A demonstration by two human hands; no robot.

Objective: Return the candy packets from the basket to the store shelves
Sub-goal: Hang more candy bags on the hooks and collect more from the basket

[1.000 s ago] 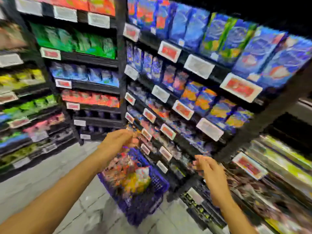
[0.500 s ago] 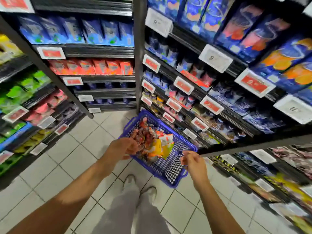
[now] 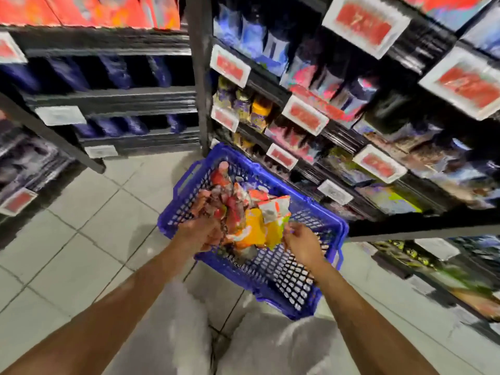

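Note:
A blue plastic basket (image 3: 284,272) stands on the tiled floor below me, against the foot of the shelves. It holds a heap of candy packets (image 3: 238,204), red, white and yellow. My left hand (image 3: 200,231) is inside the basket's left side, its fingers curled into the red and dark packets. My right hand (image 3: 300,242) pinches the edge of a yellow packet (image 3: 257,228) at the middle of the heap. The frame is blurred, so the exact finger contact is unclear.
Black store shelves (image 3: 338,136) with red price tags (image 3: 305,115) rise to the right, packed with packets. Another shelf unit (image 3: 113,98) stands at the back left. Grey floor tiles (image 3: 89,220) spread to the left. My light trouser legs (image 3: 243,342) are below the basket.
The view has dropped toward the floor and basket. Both hands have moved into the basket; the right hand went from the rim onto the yellow packet.

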